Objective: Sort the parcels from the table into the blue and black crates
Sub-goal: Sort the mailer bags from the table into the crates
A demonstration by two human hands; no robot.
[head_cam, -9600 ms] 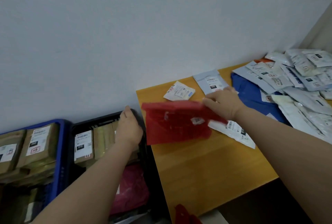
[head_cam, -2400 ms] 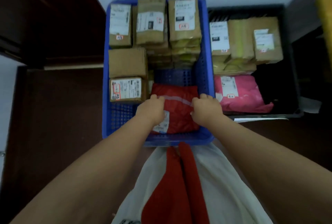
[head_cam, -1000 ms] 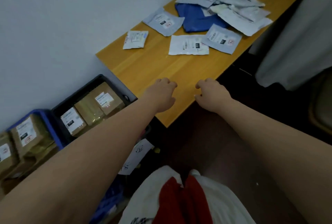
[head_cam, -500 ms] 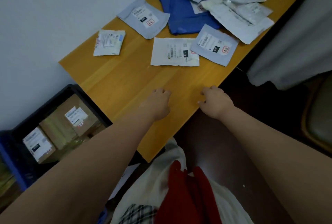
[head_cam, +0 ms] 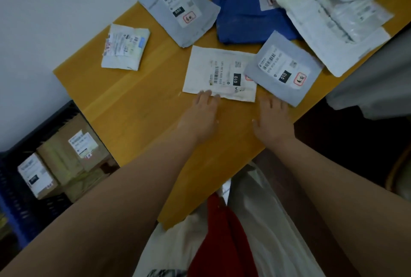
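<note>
Flat parcels lie on a yellow wooden table [head_cam: 138,107]. My left hand [head_cam: 201,114] stretches out with straight fingers, its tips touching the near edge of a white parcel [head_cam: 219,72] labelled 010. My right hand [head_cam: 272,119] is flat too, fingertips at the near corner of a grey parcel [head_cam: 283,67] that overlaps the white one. Both hands hold nothing. The black crate [head_cam: 55,119] stands on the floor at the left with brown boxes [head_cam: 73,154] inside. Only a strip of the blue crate [head_cam: 13,216] shows at the far left.
A small white packet [head_cam: 124,49] and another grey parcel [head_cam: 180,7] lie further back, beside a blue bag [head_cam: 242,12] and a heap of several pale parcels [head_cam: 333,14]. A white wall is behind. Grey fabric [head_cam: 373,81] hangs at the right.
I turned from the blue crate, where the red parcel was set down, back to the table. Both hands moved forward across the tabletop and opened out to reach the white and grey parcels.
</note>
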